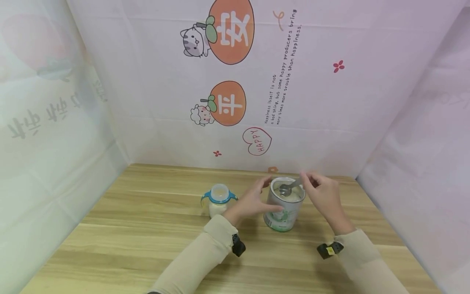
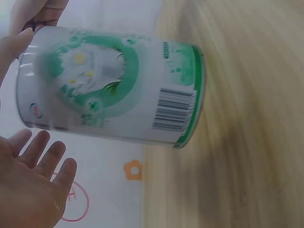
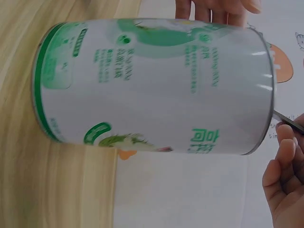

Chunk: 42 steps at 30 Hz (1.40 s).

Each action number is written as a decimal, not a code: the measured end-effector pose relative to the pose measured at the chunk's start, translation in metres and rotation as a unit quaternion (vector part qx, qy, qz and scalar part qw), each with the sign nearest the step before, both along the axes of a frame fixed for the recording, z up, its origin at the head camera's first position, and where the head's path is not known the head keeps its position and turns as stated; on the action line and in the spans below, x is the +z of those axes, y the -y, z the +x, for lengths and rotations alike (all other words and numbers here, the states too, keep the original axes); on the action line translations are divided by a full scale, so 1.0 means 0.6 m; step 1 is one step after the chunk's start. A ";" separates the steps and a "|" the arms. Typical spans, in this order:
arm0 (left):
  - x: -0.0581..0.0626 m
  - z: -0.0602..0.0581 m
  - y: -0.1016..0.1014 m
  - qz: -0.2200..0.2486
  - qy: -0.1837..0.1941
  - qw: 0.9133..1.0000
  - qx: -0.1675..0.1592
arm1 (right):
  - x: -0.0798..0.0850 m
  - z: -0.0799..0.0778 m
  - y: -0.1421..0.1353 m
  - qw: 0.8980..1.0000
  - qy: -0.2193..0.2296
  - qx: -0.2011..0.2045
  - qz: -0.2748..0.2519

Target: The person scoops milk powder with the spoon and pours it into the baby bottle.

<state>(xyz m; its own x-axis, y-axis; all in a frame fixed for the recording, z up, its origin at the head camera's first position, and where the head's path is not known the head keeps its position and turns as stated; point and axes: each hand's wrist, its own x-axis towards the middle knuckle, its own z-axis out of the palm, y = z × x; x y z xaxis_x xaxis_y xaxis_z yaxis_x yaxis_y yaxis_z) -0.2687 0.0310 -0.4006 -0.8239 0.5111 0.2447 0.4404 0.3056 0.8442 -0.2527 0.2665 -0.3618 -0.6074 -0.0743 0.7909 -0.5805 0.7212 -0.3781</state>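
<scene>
A white and green milk powder can (image 1: 282, 218) stands upright on the table with its top uncovered and pale powder inside. My left hand (image 1: 253, 200) spreads around its left side, thumb in front and fingers toward the back; in the left wrist view the left fingers (image 2: 50, 161) are fairly straight, close to the rim. My right hand (image 1: 324, 198) pinches the handle of a grey metal spoon (image 1: 285, 189), whose bowl is over the can's opening. In the right wrist view the right hand (image 3: 289, 175) is beside the can's rim, and only part of the spoon handle (image 3: 287, 121) shows.
Left of the can stands a baby bottle (image 1: 218, 206) with blue handles, partly behind my left wrist. The wooden table (image 1: 128, 237) ends at a printed white cloth (image 1: 165, 122) behind, and pale cloth also hangs at both sides.
</scene>
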 end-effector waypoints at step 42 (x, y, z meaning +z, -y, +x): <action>-0.033 -0.012 -0.040 0.057 0.023 0.998 -0.015 | -0.022 -0.007 -0.003 0.985 0.160 -0.037 0.056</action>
<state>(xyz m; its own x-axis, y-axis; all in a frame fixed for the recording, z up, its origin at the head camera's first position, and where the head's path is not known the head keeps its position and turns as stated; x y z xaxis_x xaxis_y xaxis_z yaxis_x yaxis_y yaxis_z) -0.2758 0.0552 -0.4203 -0.8209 0.5062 0.2646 0.4070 0.1933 0.8927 -0.2570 0.2681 -0.3751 -0.8316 -0.0955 0.5471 -0.3880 0.8048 -0.4492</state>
